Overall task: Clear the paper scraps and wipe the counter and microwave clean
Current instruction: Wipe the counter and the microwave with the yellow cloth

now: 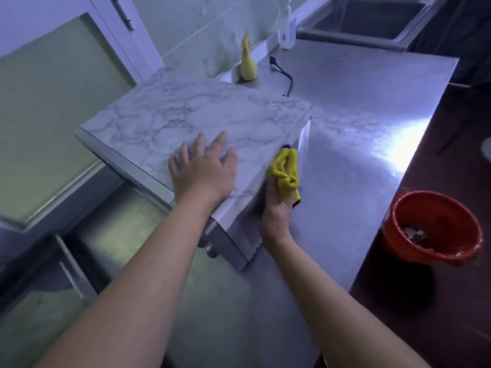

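Right hand [276, 208] gripping bunched yellow cloth [285, 168], fingers curling round it, pressing it against right side edge of microwave [191, 112] at centre of frame. Left hand [204, 171] lying flat, fingers spread, bracing marble-patterned top. Cloth looking soft and light, wadding easily; best held bunched, palm behind for pressure. Microwave probably heavy, its smooth wrap likely slippery, so bracing is helping. Steel counter [345, 107] stretching right, glare hiding any residue. Red bucket [435, 194] standing at right edge of frame, paper scraps [413, 232] seemingly lying inside.
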`<act>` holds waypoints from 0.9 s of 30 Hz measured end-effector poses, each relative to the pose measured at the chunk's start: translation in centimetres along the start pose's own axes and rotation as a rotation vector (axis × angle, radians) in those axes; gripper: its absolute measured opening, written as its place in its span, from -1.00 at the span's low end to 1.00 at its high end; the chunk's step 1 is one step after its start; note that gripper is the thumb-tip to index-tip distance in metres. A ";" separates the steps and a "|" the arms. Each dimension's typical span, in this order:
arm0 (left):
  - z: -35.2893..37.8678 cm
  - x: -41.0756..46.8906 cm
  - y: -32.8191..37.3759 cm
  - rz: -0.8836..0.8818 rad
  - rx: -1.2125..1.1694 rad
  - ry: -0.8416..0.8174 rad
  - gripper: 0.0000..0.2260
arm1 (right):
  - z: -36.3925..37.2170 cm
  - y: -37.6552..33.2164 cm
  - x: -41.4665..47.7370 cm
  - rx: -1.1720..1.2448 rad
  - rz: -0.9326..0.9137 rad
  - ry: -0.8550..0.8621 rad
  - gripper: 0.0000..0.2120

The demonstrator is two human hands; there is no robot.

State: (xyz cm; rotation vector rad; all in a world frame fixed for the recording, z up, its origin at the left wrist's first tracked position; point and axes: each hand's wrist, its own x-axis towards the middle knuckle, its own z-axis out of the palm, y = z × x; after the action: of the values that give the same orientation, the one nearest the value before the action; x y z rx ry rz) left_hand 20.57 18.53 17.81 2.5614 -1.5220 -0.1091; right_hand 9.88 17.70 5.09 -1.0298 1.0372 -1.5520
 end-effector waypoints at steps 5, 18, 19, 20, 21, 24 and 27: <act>0.0 0.2 0.2 -0.006 0.022 0.019 -0.53 | -1.7 5.4 0.0 0.144 0.715 0.075 -0.11; -0.8 0.2 0.4 -0.011 -0.053 0.033 -0.55 | -5.9 -0.6 0.4 0.293 0.543 0.035 -0.66; -0.9 0.2 0.4 -0.012 -0.076 0.049 -0.56 | -5.9 -1.9 -0.2 0.290 0.460 0.020 -0.65; -1.0 0.2 0.4 -0.011 -0.102 0.071 -0.57 | -5.7 -3.3 -0.8 0.283 0.383 -0.008 -0.65; -1.1 0.2 0.3 -0.005 -0.136 0.095 -0.59 | -5.4 -4.7 -1.2 0.271 0.306 -0.039 -0.66; -2.0 0.2 -0.3 0.041 -0.284 0.065 -0.61 | -3.9 -8.1 -2.5 0.203 0.086 -0.133 -0.64; -2.7 -0.3 -1.9 0.180 -0.268 -0.075 -0.57 | -1.9 -9.7 -4.0 0.142 -0.127 -0.178 -0.55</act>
State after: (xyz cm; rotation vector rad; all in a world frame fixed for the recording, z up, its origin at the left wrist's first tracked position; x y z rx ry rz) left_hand 22.43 19.97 20.11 2.2274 -1.6320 -0.3642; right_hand 6.30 23.55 13.27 -1.1295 0.7418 -1.5795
